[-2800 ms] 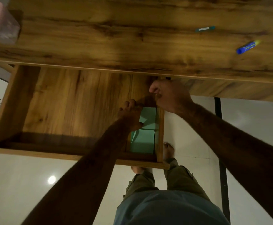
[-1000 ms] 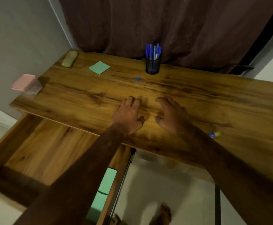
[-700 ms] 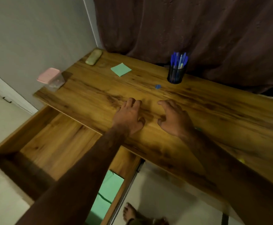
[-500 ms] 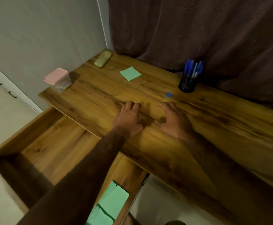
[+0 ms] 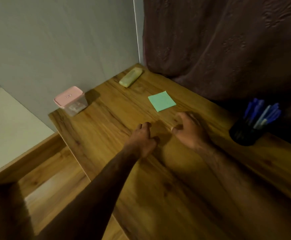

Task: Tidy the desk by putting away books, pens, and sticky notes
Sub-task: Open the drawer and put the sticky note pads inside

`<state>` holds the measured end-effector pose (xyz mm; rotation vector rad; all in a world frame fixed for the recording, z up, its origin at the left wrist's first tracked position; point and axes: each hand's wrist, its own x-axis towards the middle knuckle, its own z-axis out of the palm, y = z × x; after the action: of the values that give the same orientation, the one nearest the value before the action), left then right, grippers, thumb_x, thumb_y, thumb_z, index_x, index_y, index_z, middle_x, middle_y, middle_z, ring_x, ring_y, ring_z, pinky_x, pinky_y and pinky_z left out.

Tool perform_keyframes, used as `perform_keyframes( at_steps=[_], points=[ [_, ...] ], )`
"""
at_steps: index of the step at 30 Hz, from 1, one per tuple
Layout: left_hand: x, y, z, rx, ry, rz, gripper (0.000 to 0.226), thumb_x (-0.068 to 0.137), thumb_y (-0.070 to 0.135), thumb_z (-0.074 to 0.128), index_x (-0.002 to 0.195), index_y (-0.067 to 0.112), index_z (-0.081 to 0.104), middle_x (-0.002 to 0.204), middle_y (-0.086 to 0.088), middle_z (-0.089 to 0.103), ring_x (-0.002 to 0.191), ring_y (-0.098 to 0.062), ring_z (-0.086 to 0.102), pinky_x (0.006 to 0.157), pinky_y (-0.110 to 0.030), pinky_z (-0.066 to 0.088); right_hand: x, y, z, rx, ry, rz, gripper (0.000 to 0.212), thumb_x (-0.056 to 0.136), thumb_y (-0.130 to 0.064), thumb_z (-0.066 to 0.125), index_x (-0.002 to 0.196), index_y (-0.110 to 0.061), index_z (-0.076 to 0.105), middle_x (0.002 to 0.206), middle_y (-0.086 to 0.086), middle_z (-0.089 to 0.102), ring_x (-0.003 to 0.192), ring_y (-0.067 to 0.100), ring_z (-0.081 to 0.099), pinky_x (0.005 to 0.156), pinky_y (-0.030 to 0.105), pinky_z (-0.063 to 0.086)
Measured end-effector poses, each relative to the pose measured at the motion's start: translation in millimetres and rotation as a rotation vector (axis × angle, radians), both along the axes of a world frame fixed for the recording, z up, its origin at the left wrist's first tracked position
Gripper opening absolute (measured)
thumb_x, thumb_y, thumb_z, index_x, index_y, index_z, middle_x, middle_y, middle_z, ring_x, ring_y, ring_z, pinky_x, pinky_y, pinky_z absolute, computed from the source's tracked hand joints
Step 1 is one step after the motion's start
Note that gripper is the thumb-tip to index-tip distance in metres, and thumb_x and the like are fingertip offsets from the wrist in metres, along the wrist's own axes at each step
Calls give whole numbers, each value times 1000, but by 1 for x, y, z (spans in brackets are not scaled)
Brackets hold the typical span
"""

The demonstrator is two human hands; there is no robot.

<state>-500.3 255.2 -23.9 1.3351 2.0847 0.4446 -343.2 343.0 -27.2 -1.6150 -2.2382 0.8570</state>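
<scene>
A: Where's the sticky note pad [image 5: 162, 100] vs the hands?
B: Flat on the bench [image 5: 106, 129], just ahead of the right hand [image 5: 187, 129], slightly to its left. Square, one corner toward the wall, no real long axis. Right hand's nearer; left hand [image 5: 142, 138] is further back.

A: Hands holding anything?
B: No. Both empty, fingers loosely curled, low over the bench.

A: Containers?
B: Black pen cup [image 5: 245, 134] at right, full of blue pens [image 5: 262, 112]. Pink-lidded clear box [image 5: 71, 101] at left edge, contents unclear. Prob. next: right hand reaches fwd for the pad.
</scene>
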Motion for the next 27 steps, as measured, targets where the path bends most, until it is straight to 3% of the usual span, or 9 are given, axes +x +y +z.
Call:
perform_keyframes(
  at_steps=[7, 13, 17, 19, 20, 22, 24, 25, 27],
  points=[
    [-10, 83, -16, 33, -55, 112, 69, 88, 21, 62, 149, 15, 30, 143, -8, 43, 126, -27, 47, 102, -44, 49, -42, 81, -26, 26, -4, 44, 58, 89, -32, 68, 143, -27, 45, 146, 3, 45, 137, 27, 40, 107, 47, 44],
    [-18, 121, -21, 137, -303, 276, 58, 86, 18, 63, 140, 15, 43, 133, -1, 58, 119, -21, 55, 100, -40, 51, -75, 112, -34, 133, -101, 5, 59, 90, -36, 68, 142, -19, 46, 147, 8, 48, 137, 31, 36, 111, 40, 31],
    [-19, 122, -23, 180, -506, 390, 42, 88, 12, 61, 128, 13, 51, 115, 2, 64, 98, -12, 61, 70, -24, 51, -83, 110, -42, 215, -162, -55, 63, 85, -41, 72, 138, -17, 49, 142, 9, 51, 132, 29, 41, 108, 40, 33],
    [-23, 117, -22, 186, -645, 513, 38, 90, 10, 57, 128, 9, 52, 107, -3, 64, 91, -13, 61, 61, -23, 50, -83, 110, -43, 117, -51, -132, 64, 78, -40, 78, 132, -15, 54, 133, 8, 57, 125, 28, 50, 100, 39, 43],
    [-25, 115, -22, 183, -692, 560, 34, 91, 9, 56, 124, 7, 53, 102, -3, 63, 89, -15, 60, 61, -24, 52, -81, 108, -43, 14, 44, -174, 62, 76, -38, 81, 128, -14, 57, 127, 7, 61, 116, 26, 57, 88, 35, 51],
    [-27, 107, -24, 194, -736, 633, 30, 92, 8, 56, 122, 8, 53, 94, -1, 59, 85, -15, 57, 69, -29, 56, -78, 101, -43, -209, 242, -189, 47, 76, -28, 84, 115, -10, 66, 112, 4, 70, 95, 19, 66, 64, 23, 52],
    [-27, 96, -26, 197, -774, 695, 34, 90, 11, 59, 122, 9, 49, 102, -5, 59, 92, -19, 57, 81, -38, 56, -72, 87, -43, -370, 398, -162, 34, 79, -19, 81, 109, -6, 72, 106, 6, 75, 88, 16, 70, 69, 27, 58],
    [-26, 88, -27, 183, -806, 710, 39, 90, 12, 61, 126, 9, 47, 109, -9, 59, 98, -23, 58, 82, -40, 57, -69, 78, -40, -422, 456, -153, 31, 80, -17, 80, 108, -6, 73, 104, 6, 76, 89, 17, 71, 75, 31, 60],
    [-25, 68, -26, 166, -886, 677, 40, 92, 13, 60, 130, 9, 48, 116, -14, 59, 101, -28, 61, 78, -44, 60, -62, 59, -33, -481, 530, -135, 26, 82, -19, 78, 106, -10, 72, 101, 1, 75, 90, 15, 70, 73, 30, 58]
  ],
)
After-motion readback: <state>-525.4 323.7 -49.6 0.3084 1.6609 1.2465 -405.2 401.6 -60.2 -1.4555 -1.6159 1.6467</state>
